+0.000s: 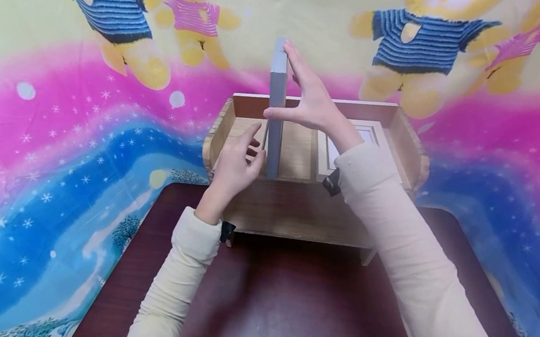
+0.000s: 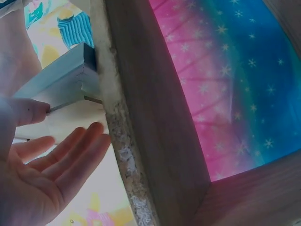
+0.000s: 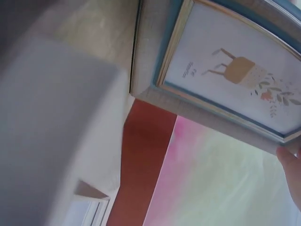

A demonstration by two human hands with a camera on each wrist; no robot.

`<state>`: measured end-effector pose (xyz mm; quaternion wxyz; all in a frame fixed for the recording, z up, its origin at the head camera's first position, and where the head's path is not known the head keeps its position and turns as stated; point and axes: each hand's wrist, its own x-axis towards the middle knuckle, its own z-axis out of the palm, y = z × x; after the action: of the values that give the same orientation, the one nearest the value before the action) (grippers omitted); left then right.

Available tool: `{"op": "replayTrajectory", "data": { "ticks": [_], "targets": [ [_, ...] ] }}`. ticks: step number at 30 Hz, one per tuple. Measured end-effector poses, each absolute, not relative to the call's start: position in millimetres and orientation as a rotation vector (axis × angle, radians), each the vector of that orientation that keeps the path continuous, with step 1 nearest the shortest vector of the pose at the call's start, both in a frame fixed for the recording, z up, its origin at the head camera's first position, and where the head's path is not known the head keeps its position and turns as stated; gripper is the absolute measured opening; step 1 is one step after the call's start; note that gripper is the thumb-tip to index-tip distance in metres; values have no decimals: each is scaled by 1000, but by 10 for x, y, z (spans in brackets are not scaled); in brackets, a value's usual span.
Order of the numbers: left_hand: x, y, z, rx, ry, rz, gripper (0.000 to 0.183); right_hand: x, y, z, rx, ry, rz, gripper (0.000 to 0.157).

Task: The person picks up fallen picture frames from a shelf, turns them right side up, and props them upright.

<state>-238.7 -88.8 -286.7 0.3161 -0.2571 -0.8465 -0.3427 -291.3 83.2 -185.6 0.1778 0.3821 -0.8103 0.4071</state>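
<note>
A picture frame (image 1: 273, 147) with a grey edge stands upright, edge-on in the head view, above a small wooden shelf (image 1: 295, 209). My right hand (image 1: 312, 102) grips it, thumb across the near edge and fingers farther up. Its front, a drawing inside a grey and gold border, faces the right wrist view, where a fingertip touches the frame's (image 3: 211, 113) edge. My left hand (image 1: 237, 162) is close by on the frame's left, fingers loosely bent. In the left wrist view its thumb is at the frame's (image 2: 61, 84) edge; whether it touches is unclear.
A white picture frame (image 1: 322, 154) lies on the shelf's right part, partly behind my right wrist. Raised side boards (image 1: 413, 152) and a back board close in the shelf top. The shelf stands on a dark red table (image 1: 295, 312), before a patterned cloth (image 1: 83, 129).
</note>
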Motion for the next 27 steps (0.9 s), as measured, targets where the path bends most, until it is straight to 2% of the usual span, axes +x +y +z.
{"op": "replayTrajectory", "data": {
  "ticks": [7, 10, 19, 27],
  "targets": [
    [-2407, -885, -2823, -738, -2280, -932, 41, -2579, 781, -1776, 1114, -2124, 1285, 91],
    [-2400, -884, -2809, -741, -2295, -929, 41, -2536, 761, -1792, 1121, -2053, 1268, 83],
    [-2418, -1039, -2751, -705, -2326, -779, 40, -2919, 790, -1889, 1160, -2103, 1107, 90],
    [-2417, -1155, -2719, -661, -2342, -633, 38, -2963, 776, -1783, 1241, -2176, 906, 87]
  ]
}}
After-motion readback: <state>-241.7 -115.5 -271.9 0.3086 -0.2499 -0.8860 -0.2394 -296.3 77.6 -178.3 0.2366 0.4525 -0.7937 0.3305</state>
